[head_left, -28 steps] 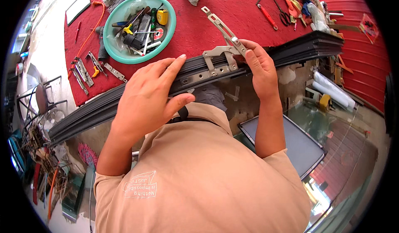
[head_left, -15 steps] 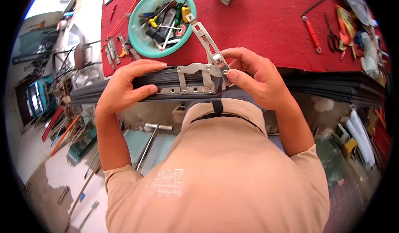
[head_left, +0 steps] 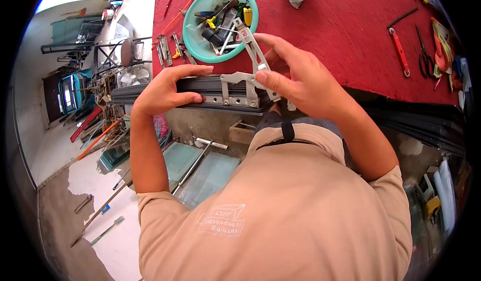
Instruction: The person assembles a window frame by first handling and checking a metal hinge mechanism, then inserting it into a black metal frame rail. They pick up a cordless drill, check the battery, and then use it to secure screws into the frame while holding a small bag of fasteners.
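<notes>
Head view. The long dark grey aluminium window-frame profile (head_left: 200, 88) lies along the near edge of the red-covered table (head_left: 345, 40); all positions below are given relative to this profile.

Left hand (head_left: 165, 88): wrapped over the profile left of its middle, thumb on the near face, fingers (head_left: 193, 70) closed over the top edge. It is clamped on the profile and steadies it.

Right hand (head_left: 300, 78): at the right end of the visible profile section. Thumb and forefinger are pinched together on the silver metal friction-stay hinge (head_left: 245, 88), at the joint where its slotted arm (head_left: 249, 35) rises off the base plate.

Hinge status: the base plate sits flat against the near face of the profile. The arm is swung open, pointing away from the profile toward the round teal plastic bowl of hand tools (head_left: 218, 23), which stands beyond the profile on the table. Whether screws are seated in the plate holes cannot be told.

Progress, as a judgement: hinge is positioned on the profile; alignment or arm checking is in hand. No driver is held, so final fastening appears outstanding.

Further loose silver hinge parts (head_left: 168, 48) lie beyond the profile, left of the bowl. A red-handled tool (head_left: 400, 50) lies well apart, beyond and to the right.
</notes>
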Action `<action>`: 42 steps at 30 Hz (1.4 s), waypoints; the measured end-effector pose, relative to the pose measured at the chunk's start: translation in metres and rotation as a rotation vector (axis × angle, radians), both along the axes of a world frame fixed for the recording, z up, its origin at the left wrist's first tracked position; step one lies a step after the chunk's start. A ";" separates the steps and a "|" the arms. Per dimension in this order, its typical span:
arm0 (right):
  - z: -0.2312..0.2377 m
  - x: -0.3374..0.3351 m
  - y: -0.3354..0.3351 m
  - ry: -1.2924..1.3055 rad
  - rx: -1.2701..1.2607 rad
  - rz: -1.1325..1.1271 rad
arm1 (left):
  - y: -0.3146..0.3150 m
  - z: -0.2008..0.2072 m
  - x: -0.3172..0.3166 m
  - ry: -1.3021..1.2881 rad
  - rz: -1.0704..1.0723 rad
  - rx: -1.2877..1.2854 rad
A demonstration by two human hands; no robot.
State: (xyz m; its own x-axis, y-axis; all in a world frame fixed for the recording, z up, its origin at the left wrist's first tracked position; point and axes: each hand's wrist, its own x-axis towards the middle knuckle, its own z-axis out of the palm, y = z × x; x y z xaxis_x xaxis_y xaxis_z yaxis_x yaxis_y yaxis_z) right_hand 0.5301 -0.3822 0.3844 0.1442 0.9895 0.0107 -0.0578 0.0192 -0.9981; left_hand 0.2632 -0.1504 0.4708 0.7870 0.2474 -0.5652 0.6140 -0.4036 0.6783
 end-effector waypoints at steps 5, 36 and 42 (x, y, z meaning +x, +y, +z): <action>0.005 0.005 0.023 -0.097 -0.082 0.024 | -0.002 0.000 -0.004 -0.006 0.032 0.001; -0.004 -0.004 0.003 0.352 -0.227 -0.012 | 0.006 -0.014 -0.008 -0.107 0.034 -0.053; -0.019 -0.010 -0.033 0.490 -0.083 0.076 | 0.008 -0.013 -0.004 -0.079 0.010 -0.037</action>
